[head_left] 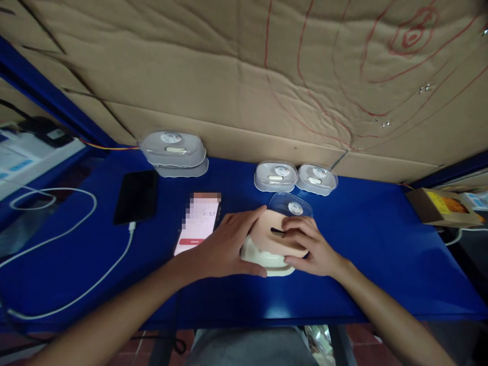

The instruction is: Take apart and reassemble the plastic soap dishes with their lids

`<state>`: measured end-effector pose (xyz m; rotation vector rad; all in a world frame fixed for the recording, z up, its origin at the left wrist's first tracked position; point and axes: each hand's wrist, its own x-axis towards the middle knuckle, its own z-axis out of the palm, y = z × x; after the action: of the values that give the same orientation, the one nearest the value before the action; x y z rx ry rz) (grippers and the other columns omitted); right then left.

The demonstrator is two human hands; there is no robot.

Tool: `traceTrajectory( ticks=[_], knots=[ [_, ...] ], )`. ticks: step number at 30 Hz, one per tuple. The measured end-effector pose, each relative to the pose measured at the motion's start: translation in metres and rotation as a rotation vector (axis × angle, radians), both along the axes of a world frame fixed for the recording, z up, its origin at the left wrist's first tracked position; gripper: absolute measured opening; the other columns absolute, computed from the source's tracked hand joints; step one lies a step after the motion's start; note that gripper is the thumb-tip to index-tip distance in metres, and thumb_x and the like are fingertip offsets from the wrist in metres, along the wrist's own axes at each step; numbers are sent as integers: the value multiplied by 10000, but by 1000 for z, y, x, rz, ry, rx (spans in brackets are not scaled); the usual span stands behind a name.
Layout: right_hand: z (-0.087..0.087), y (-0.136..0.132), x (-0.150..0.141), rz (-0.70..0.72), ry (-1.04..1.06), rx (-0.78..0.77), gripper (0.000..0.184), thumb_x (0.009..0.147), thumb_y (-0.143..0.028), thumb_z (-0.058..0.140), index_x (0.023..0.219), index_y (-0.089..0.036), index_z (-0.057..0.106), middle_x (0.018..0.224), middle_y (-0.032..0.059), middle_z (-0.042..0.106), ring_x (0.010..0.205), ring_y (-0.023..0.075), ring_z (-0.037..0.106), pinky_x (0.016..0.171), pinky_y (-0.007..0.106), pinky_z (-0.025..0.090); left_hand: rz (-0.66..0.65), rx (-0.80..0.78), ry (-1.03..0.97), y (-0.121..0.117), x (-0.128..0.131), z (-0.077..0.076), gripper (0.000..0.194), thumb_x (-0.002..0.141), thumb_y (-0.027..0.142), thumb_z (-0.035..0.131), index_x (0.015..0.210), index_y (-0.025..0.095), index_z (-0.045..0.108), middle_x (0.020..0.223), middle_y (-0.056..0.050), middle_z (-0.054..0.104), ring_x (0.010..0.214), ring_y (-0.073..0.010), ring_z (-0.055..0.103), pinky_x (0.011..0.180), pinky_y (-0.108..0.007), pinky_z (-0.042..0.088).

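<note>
A small cream-white box base [269, 260] with a wavy lower edge stands near the table's front. Over it a peach-pink lid [267, 234] with a dark slot in its top sits tilted, its near edge raised. My left hand [232, 241] closes round the left side, thumb on the base and fingers along the lid. On the right, my right hand [314, 244] grips the lid, fingers over its top by the slot and thumb at the near edge. Just behind lies a clear plastic cover [292, 202] with a round white sticker, partly hidden by the lid and right hand.
Two lidded clear boxes [275, 177] [317, 179] stand at the back, and a stacked pair [173, 150] farther left. A lit phone [202, 218] lies beside my left hand. Left of it is a black phone [136, 197] on a white cable [110, 284]. Cardboard [171, 66] walls the back.
</note>
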<state>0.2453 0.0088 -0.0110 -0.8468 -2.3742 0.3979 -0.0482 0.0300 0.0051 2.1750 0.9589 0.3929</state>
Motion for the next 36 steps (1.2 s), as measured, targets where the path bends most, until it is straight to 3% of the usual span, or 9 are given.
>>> traceTrajectory(
  ticks=[3, 8, 12, 16, 18, 22, 27, 33, 36],
  knots=[
    [1, 2, 6, -96, 32, 30, 337, 996, -536, 664, 1123, -225, 689, 1171, 118, 683, 1187, 317, 659, 1012, 484, 480, 48, 10, 79, -2, 3, 1, 1222, 698, 696, 884, 1657, 228, 288, 1602, -229, 474, 1427, -485, 459, 1138, -599, 362],
    [1, 3, 9, -162, 13, 32, 319, 999, -522, 660, 1122, -228, 682, 1171, 119, 681, 1139, 308, 667, 978, 471, 494, -2, -89, 188, -2, -8, 12, 627, 715, 448, 875, 1252, 228, 636, 1342, -130, 602, 1219, -396, 561, 1034, -512, 426],
    [-2, 4, 7, -132, -38, 44, 327, 1000, -516, 676, 1145, -222, 681, 1201, 124, 689, 1179, 311, 665, 997, 473, 489, -82, -251, 178, -2, -19, 24, 362, 714, 206, 764, 1031, 231, 590, 1092, -44, 637, 993, -285, 608, 840, -360, 441],
    [-3, 4, 8, -125, -40, 67, 345, 1008, -517, 668, 1192, -226, 666, 1217, 128, 690, 1197, 315, 666, 1005, 487, 493, -182, -556, -4, 1, -21, 32, 255, 812, 238, 719, 1025, 246, 578, 886, 31, 640, 787, -195, 598, 684, -280, 391],
    [-2, 3, 9, -150, -9, 104, 366, 1020, -534, 637, 1220, -229, 657, 1226, 137, 685, 1192, 324, 669, 1001, 502, 498, -97, -639, -127, 5, -19, 32, 214, 850, 321, 731, 1013, 238, 620, 876, 26, 653, 778, -188, 592, 677, -271, 402],
    [3, -1, 9, -169, 8, 175, 428, 1017, -586, 606, 1282, -252, 641, 1214, 137, 696, 1178, 351, 682, 1002, 534, 485, 225, -872, -424, 12, -10, 24, 284, 876, 443, 754, 1033, 212, 705, 920, -13, 708, 815, -196, 633, 708, -270, 444],
    [2, -7, 2, -180, -120, 255, 473, 1026, -574, 617, 1376, -256, 603, 1236, 122, 730, 1177, 336, 693, 1097, 538, 371, 421, -1113, -771, 11, 2, 11, 339, 868, 413, 825, 1140, 245, 712, 1007, -12, 731, 831, -171, 655, 691, -241, 451],
    [5, -13, -9, -263, -218, 326, 606, 1045, -595, 585, 1573, -324, 465, 1271, 88, 757, 1179, 316, 693, 1143, 509, 284, 627, -1100, -969, 3, 11, -1, 341, 899, 422, 808, 1179, 265, 691, 1013, 6, 718, 814, -155, 649, 664, -231, 499],
    [6, -13, -16, -231, -283, 316, 637, 1067, -565, 561, 1634, -330, 392, 1310, 93, 749, 1225, 305, 672, 1137, 490, 277, 636, -1153, -1017, 0, 14, -2, 371, 931, 460, 784, 1237, 280, 678, 1094, 4, 724, 855, -155, 667, 673, -234, 533]
  ],
)
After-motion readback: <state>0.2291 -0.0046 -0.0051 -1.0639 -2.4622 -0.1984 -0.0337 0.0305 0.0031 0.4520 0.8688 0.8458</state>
